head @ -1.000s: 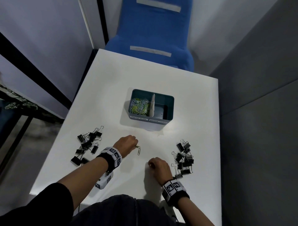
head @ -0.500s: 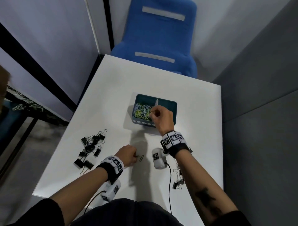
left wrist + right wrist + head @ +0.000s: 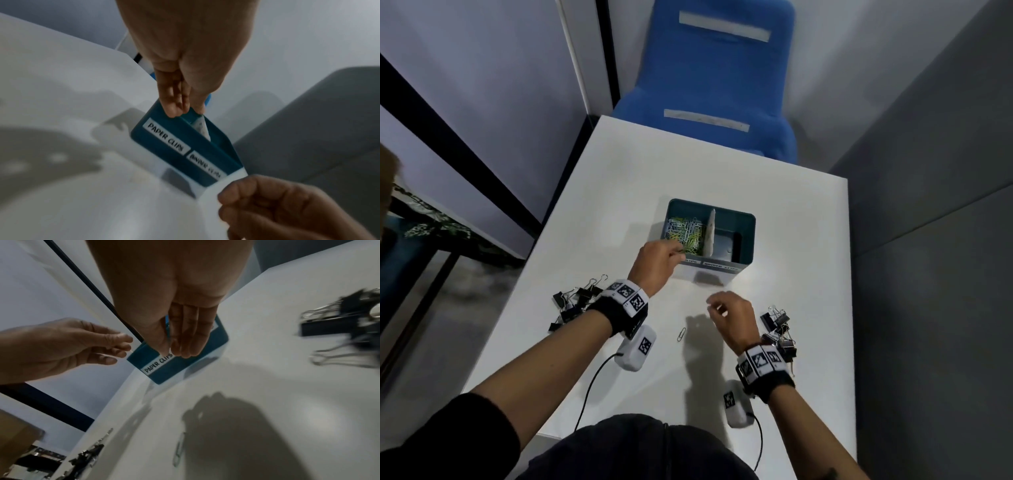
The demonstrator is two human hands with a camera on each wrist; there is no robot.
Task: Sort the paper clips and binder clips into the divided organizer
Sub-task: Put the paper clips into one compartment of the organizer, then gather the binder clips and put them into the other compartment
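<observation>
The teal divided organizer (image 3: 746, 240) stands mid-table, labelled PAPER CLIPS (image 3: 164, 138) on its left half. Coloured paper clips (image 3: 686, 231) fill the left compartment; the right one looks bare. My left hand (image 3: 680, 253) is at the organizer's front left rim and pinches a small paper clip between thumb and fingers (image 3: 123, 347). My right hand (image 3: 714, 305) hovers over the table in front of the organizer, fingers loosely together (image 3: 185, 344), holding nothing. A single paper clip (image 3: 681, 334) lies on the table just left of it. Black binder clips lie in two piles, left (image 3: 575, 301) and right (image 3: 779, 329).
A blue chair (image 3: 715, 85) stands past the table's far edge. White camera units on cables hang under both wrists (image 3: 637, 347) (image 3: 736, 404). A grey partition (image 3: 928, 240) runs close along the table's right edge, and the floor drops off at the left.
My right hand has pulled back from the organizer to the table in front of it. My left hand has risen from the table to the paper clip compartment.
</observation>
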